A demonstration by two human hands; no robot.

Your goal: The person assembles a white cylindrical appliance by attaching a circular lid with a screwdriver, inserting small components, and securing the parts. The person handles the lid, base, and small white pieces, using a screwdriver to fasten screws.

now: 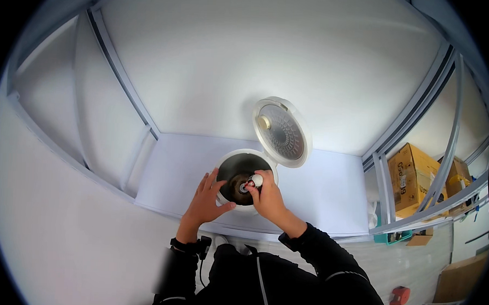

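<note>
A white rice cooker [239, 153] stands on the white tabletop with its round lid [282, 131] swung up toward the back right. Dark grey walls line its inside, and a brownish round bottom with a small light disc at the centre shows below. My right hand [268, 201] reaches over the right side of the opening, closed on a small tool with a white rounded end [257, 180] and a red part; its exact kind is unclear. At the left rim, my left hand [200, 198] is spread, thumb and fingers apart, holding nothing.
White panels and grey metal frame posts [119, 73] enclose the table [330, 194] at the back and sides. Beyond the right posts are cardboard boxes [410, 179] and a teal basket [392, 237]. A red object [400, 295] lies on the floor.
</note>
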